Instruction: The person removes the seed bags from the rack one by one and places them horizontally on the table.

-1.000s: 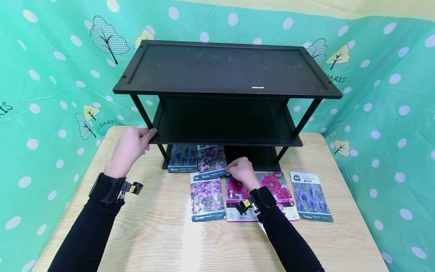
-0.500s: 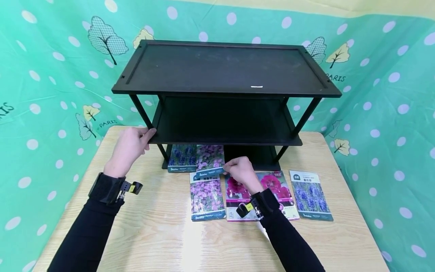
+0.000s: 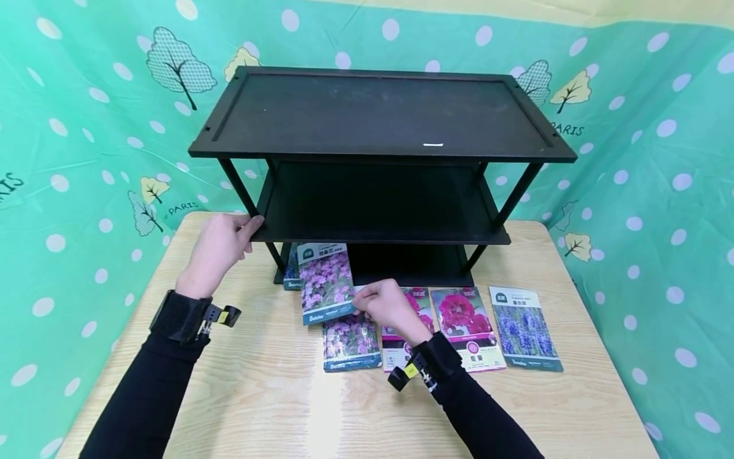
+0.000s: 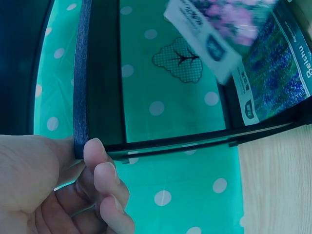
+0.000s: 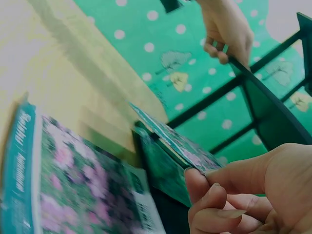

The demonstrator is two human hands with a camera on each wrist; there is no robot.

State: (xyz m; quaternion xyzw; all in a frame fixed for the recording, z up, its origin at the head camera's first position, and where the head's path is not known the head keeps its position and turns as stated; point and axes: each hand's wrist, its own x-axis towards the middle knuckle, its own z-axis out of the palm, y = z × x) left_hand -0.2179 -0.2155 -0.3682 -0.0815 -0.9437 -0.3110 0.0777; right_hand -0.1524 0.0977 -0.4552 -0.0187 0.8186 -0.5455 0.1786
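My right hand pinches the lower right edge of a seed packet with pink-purple flowers, tilted and raised in front of the bottom shelf. Beneath it on the table lies a similar pink-flowered packet, partly covered. A blue-flowered packet rests on the bottom shelf at the left, mostly hidden behind the held one in the head view. With thumb above and fingers below, my left hand grips the front left corner of the middle board of a black shelf rack.
Right of the pink-flowered packets lie two magenta-flowered packets, one partly behind my right hand, and a blue-flowered packet. The rack's top board overhangs the lower levels. A dotted green cloth surrounds the wooden table.
The held pink-flowered packet has come forward and left, lifted off the bottom shelf and now covering most of the blue one. My right hand moved with it; my left hand stayed put.
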